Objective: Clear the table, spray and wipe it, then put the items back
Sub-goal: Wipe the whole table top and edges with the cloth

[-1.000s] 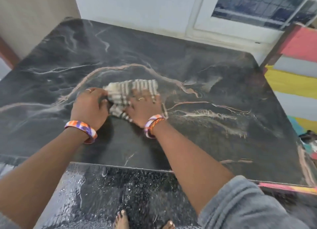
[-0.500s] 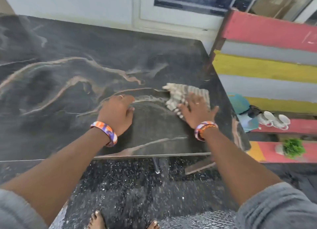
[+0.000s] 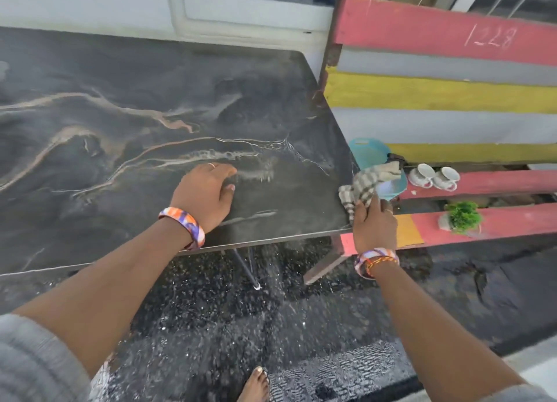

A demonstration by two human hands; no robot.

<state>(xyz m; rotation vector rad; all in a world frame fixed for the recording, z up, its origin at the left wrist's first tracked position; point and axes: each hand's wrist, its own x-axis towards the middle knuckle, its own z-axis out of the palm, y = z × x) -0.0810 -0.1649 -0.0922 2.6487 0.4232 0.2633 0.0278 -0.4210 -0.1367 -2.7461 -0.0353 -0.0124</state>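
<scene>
The dark marbled table point(image 3: 150, 106) fills the left and middle of the view, its top bare. My left hand point(image 3: 206, 192) rests on the top near the front edge, fingers loosely bent. My right hand point(image 3: 373, 220) grips a grey-and-white striped cloth point(image 3: 363, 184) just past the table's right front corner, lifted off the surface. Beyond the cloth, on a painted bench seat, lie a blue plate point(image 3: 369, 154), two white cups point(image 3: 434, 177) and a small green plant point(image 3: 462, 216).
A bench of pink, grey and yellow slats point(image 3: 437, 94) stands close against the table's right side. A white wall and window frame point(image 3: 241, 13) run behind the table. The floor point(image 3: 241, 311) below is dark and speckled, and my bare foot point(image 3: 254, 385) shows at the bottom.
My right hand swept the cloth from the table's middle to its right edge, then lifted it off past the corner. My left hand stayed on the top. The view swung to the right.
</scene>
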